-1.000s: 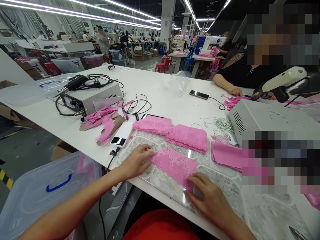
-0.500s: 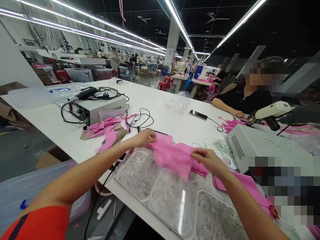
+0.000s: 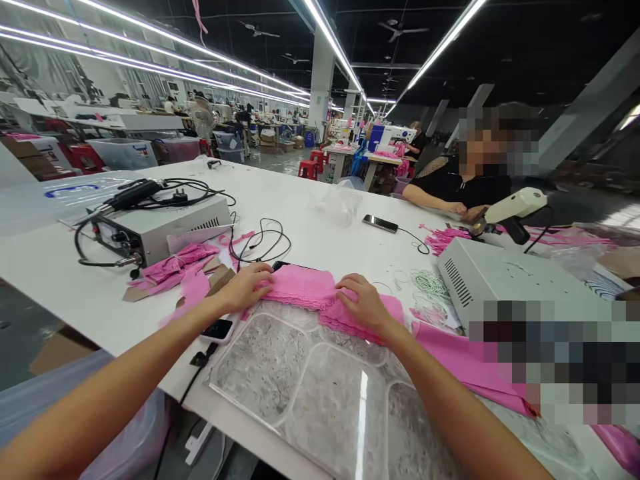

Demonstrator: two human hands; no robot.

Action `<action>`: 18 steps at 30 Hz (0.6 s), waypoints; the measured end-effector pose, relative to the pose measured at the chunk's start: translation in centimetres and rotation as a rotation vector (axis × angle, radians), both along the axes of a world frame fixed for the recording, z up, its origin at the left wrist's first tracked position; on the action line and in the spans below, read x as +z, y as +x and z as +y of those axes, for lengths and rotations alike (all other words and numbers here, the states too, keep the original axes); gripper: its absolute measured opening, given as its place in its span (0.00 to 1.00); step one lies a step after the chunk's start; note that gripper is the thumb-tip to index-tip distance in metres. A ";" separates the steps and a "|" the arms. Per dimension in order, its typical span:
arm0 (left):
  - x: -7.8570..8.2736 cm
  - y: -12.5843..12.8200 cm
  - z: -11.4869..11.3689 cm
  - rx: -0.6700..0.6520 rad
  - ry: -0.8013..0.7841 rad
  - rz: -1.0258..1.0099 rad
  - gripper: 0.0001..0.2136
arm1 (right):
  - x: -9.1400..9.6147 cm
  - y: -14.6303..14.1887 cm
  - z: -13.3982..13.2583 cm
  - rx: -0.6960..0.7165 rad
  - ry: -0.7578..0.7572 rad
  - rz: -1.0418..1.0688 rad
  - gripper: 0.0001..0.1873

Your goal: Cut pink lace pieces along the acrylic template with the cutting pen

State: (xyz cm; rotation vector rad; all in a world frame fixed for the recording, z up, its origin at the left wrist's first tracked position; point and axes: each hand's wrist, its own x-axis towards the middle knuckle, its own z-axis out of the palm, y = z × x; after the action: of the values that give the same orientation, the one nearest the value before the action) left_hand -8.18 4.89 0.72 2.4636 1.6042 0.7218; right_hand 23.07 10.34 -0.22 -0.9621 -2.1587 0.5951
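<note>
Pink fabric pieces [image 3: 300, 287] lie in a stack at the far side of a clear plastic lid [image 3: 335, 393]. My left hand [image 3: 250, 288] has its fingers curled on the left edge of the top piece. At that piece's right edge, my right hand [image 3: 361, 303] pinches with bent fingers. Partly under my right hand lies a second pink stack [image 3: 353, 323], overlapping the first. The fingertips of both hands are partly hidden by the cloth.
A grey box unit with a black handpiece [image 3: 170, 223] stands left, beside pink scraps [image 3: 183, 263]. Two phones [image 3: 380, 223] lie on the white table. Another grey unit [image 3: 520, 280], green string [image 3: 430, 283] and folded pink fabric [image 3: 465, 357] are right. A co-worker [image 3: 460, 183] sits across.
The pink piece that was stretched in the air between my hands now lies flat on the left stack. Both hands have moved left in the picture, and the view has shifted right.
</note>
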 end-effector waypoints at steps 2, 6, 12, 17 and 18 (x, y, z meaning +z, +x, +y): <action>-0.2 2.3 -0.4 -0.090 0.014 0.025 0.10 | -0.1 2.3 -1.2 -0.059 -0.020 -0.002 0.07; -1.0 8.5 0.1 -0.253 0.018 0.075 0.05 | -0.6 6.6 -3.1 -0.098 -0.080 -0.057 0.09; -2.0 13.8 2.9 -0.299 -0.027 0.074 0.04 | -2.0 8.2 -3.8 -0.087 -0.095 -0.136 0.12; -1.0 13.3 4.0 -0.290 -0.130 0.049 0.07 | -2.1 8.7 -3.2 -0.052 -0.092 -0.137 0.08; -0.7 13.2 4.0 -0.291 -0.148 0.046 0.09 | -2.1 8.8 -3.2 -0.049 -0.087 -0.133 0.08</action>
State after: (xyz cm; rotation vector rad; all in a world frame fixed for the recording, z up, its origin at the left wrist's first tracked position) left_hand 4.99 8.92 -0.01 2.5424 1.2228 0.4887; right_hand 31.83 7.19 -2.35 -1.1259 -2.2342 0.6211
